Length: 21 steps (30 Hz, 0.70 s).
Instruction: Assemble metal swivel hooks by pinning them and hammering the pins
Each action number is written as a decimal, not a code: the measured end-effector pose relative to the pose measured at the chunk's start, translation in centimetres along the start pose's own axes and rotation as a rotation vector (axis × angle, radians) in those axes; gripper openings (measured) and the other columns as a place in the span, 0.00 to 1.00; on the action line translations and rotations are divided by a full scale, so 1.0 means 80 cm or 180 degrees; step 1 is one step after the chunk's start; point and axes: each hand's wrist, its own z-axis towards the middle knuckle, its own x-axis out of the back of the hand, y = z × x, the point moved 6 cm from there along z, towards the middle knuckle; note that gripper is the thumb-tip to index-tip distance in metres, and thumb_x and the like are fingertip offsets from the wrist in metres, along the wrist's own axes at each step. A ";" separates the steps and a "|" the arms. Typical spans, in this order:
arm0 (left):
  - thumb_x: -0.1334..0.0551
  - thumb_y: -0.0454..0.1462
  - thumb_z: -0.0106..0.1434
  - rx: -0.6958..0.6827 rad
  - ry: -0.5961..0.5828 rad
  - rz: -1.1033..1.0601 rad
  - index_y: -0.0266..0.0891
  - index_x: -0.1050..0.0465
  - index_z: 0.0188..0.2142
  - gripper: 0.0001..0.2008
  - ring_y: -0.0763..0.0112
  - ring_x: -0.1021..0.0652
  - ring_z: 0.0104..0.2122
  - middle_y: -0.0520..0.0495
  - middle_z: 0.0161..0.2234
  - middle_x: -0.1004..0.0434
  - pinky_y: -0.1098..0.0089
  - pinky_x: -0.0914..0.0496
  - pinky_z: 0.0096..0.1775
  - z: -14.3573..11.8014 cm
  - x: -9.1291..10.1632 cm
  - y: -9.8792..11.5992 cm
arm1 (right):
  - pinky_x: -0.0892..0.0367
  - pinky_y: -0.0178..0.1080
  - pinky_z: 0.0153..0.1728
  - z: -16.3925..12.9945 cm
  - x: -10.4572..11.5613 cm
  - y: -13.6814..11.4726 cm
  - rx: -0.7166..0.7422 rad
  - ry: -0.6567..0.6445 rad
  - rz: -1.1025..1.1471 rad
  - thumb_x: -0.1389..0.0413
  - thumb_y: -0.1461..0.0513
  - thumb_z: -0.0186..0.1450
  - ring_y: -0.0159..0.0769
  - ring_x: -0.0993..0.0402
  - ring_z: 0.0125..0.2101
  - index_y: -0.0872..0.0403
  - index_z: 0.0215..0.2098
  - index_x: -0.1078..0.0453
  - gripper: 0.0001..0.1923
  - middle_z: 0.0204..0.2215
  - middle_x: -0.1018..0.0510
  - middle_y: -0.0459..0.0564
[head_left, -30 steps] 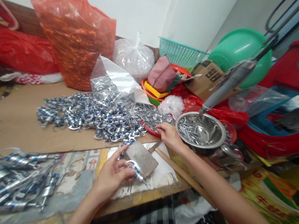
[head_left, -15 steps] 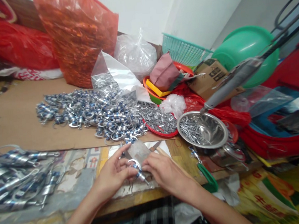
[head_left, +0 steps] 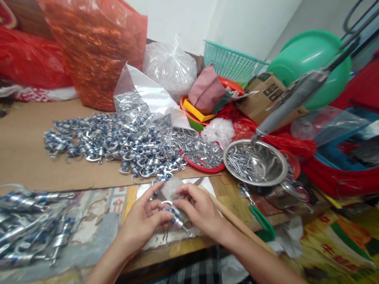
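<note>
Both hands meet at the tabletop's (head_left: 93, 211) near edge. The left hand (head_left: 142, 219) and right hand (head_left: 199, 209) each pinch one small blue-banded metal clip (head_left: 175, 216) between curled fingers, over a grey metal block (head_left: 171, 188). One heap of clips (head_left: 111, 144) lies behind, a second (head_left: 22, 225) at left. One steel bowl (head_left: 256, 163) sits right, close by.

I log a home piecework bench: heaped metal clips (head_left: 117, 145), bagged parts (head_left: 98, 48), a steel bowl of pins (head_left: 256, 163), plastic basins (head_left: 308, 60).
</note>
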 end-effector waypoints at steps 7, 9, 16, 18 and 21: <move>0.35 0.30 0.43 0.0015 0.0025 0.0041 0.36 0.51 0.57 0.42 0.72 0.26 0.22 0.55 0.23 0.28 0.71 0.31 0.26 0.001 0.000 0.000 | 0.37 0.42 0.37 -0.048 0.070 0.084 -0.0646 0.0118 -0.1533 0.47 0.58 0.58 0.42 0.31 0.37 0.56 0.43 0.36 0.16 0.36 0.29 0.54; 0.35 0.30 0.43 0.0020 0.0042 0.0040 0.36 0.51 0.56 0.41 0.72 0.25 0.23 0.55 0.23 0.28 0.71 0.31 0.26 0.001 0.000 0.000 | 0.36 0.43 0.37 -0.064 0.069 0.103 -0.0788 -0.0265 -0.1735 0.50 0.59 0.60 0.42 0.30 0.36 0.56 0.43 0.35 0.14 0.35 0.29 0.53; 0.34 0.31 0.44 0.0028 0.0072 0.0135 0.38 0.51 0.57 0.42 0.70 0.25 0.22 0.55 0.23 0.28 0.69 0.30 0.26 0.001 0.002 0.000 | 0.34 0.37 0.39 -0.073 0.077 0.028 -0.0076 0.0158 -0.1134 0.50 0.63 0.61 0.38 0.30 0.40 0.51 0.48 0.38 0.16 0.40 0.28 0.51; 0.34 0.31 0.43 0.0032 0.0107 0.0142 0.38 0.51 0.57 0.42 0.71 0.25 0.22 0.56 0.22 0.27 0.70 0.30 0.26 0.001 0.002 0.002 | 0.34 0.36 0.39 -0.075 0.078 -0.006 0.0345 0.0144 -0.1054 0.51 0.65 0.62 0.36 0.30 0.41 0.46 0.54 0.43 0.22 0.42 0.28 0.49; 0.33 0.31 0.43 0.0021 0.0155 0.0091 0.38 0.52 0.57 0.43 0.72 0.25 0.21 0.56 0.21 0.27 0.70 0.30 0.26 0.000 0.001 0.003 | 0.33 0.35 0.37 -0.081 0.076 -0.030 0.0653 0.0137 -0.1123 0.53 0.68 0.62 0.34 0.29 0.38 0.43 0.58 0.49 0.28 0.40 0.27 0.48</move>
